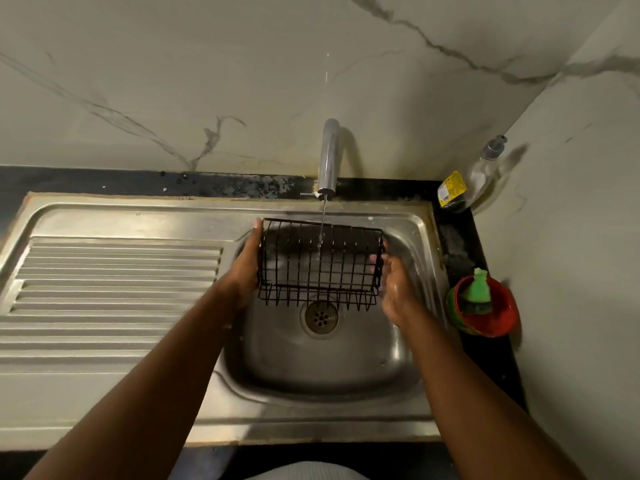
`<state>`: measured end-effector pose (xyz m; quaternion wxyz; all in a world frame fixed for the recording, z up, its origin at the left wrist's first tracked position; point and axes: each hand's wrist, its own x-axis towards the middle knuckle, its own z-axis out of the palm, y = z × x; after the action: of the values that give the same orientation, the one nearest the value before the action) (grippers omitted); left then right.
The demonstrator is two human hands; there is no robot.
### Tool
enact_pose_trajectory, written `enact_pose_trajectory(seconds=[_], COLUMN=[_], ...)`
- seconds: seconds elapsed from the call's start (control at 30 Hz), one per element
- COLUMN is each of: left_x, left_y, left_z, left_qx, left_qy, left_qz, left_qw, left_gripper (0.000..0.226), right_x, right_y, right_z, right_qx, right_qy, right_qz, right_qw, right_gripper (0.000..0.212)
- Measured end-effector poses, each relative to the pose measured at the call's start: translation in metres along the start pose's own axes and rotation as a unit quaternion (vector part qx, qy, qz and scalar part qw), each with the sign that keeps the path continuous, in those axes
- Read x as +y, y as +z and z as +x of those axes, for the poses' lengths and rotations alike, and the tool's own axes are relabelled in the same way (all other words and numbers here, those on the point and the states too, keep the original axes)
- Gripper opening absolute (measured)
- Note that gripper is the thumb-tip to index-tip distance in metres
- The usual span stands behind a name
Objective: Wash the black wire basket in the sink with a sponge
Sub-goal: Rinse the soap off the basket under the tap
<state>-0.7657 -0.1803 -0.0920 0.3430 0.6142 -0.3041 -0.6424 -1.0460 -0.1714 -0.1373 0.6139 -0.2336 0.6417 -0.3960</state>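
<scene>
The black wire basket [320, 265] hangs over the steel sink [346, 362], above the drain. My left hand [247, 265] grips its left end and my right hand [394, 285] grips its right end. A thin stream of water falls from the chrome tap [328, 157] into the basket's middle. The green sponge [478, 289] rests in a red bowl [491, 320] on the counter to the right of the sink, away from both hands.
A ribbed steel draining board [114, 292] lies left of the basin. A clear soap bottle with a yellow label [464, 181] leans in the back right corner. Marble walls close in behind and on the right.
</scene>
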Motion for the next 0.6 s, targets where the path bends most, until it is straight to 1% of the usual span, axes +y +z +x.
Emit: enact_pose_trajectory(seconds=[0.07, 0.13, 0.2, 0.23, 0.3, 0.37, 0.43, 0.53, 0.6], left_x=[0.0, 0.0, 0.0, -0.003, -0.008, -0.014, -0.017, -0.018, -0.022], left_y=[-0.001, 0.001, 0.003, 0.002, -0.002, -0.005, -0.004, -0.003, -0.007], left_z=[0.0, 0.0, -0.002, -0.001, -0.001, -0.001, -0.001, -0.003, 0.0], left_qx=[0.006, 0.01, 0.048, 0.064, 0.074, 0.088, 0.108, 0.14, 0.166], left_qy=[-0.007, -0.023, -0.021, -0.019, -0.007, 0.015, 0.028, 0.051, 0.052], left_qz=[-0.051, -0.083, -0.067, -0.052, -0.042, -0.028, -0.006, 0.033, 0.038], left_qw=[0.999, 0.996, 0.996, 0.996, 0.996, 0.996, 0.994, 0.988, 0.984], left_gripper=[0.07, 0.063, 0.047, 0.046, 0.048, 0.048, 0.045, 0.033, 0.026], right_x=[-0.003, -0.004, -0.011, -0.014, -0.02, -0.021, -0.018, -0.022, -0.025], right_y=[0.002, 0.003, 0.004, 0.003, 0.0, -0.004, -0.005, 0.007, 0.017], right_z=[-0.001, 0.001, -0.001, -0.001, -0.003, -0.001, 0.001, -0.007, -0.01], right_qx=[-0.035, -0.057, -0.073, -0.089, -0.119, -0.132, -0.119, -0.087, -0.095], right_qy=[-0.036, -0.065, -0.062, -0.053, -0.037, -0.033, -0.052, -0.075, -0.092], right_qz=[0.029, 0.049, 0.076, 0.09, 0.103, 0.094, 0.062, 0.006, -0.043], right_qw=[0.998, 0.995, 0.993, 0.991, 0.987, 0.986, 0.99, 0.993, 0.99], right_gripper=[0.041, 0.048, 0.052, 0.052, 0.051, 0.056, 0.062, 0.059, 0.062])
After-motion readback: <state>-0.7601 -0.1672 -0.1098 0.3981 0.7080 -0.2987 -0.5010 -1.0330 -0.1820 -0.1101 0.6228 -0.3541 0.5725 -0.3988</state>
